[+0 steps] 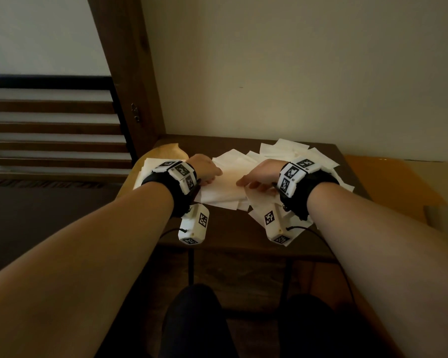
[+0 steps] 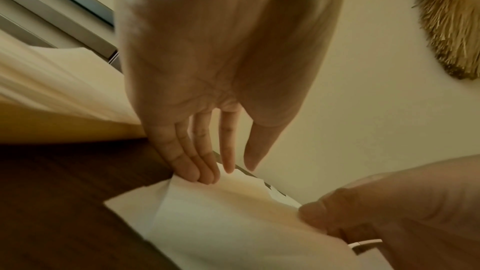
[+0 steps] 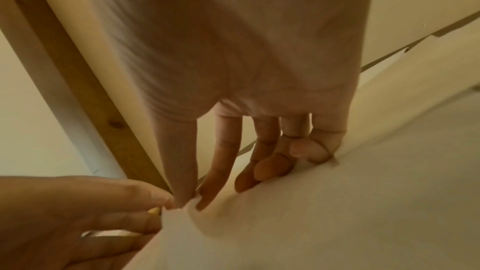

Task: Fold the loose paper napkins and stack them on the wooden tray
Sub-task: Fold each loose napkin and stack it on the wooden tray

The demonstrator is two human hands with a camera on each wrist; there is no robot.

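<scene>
A white paper napkin (image 1: 225,187) lies at the middle of the dark table (image 1: 230,228), with both hands on it. My left hand (image 1: 210,174) has straight fingertips (image 2: 205,178) touching the napkin's left edge, and the thumb stands apart. My right hand (image 1: 251,183) pinches a raised edge of the napkin (image 3: 259,223) between thumb and index finger (image 3: 182,192); its other fingers rest on the paper. The wooden tray (image 1: 166,151) sits at the table's left end, bearing a stack of white napkins (image 1: 145,171) partly hidden by my left wrist.
Several loose napkins (image 1: 282,151) overlap across the table's back right and under my right wrist. A wall stands right behind the table, and a wooden door frame (image 1: 130,73) rises at the left. An orange surface (image 1: 388,182) adjoins the table's right side.
</scene>
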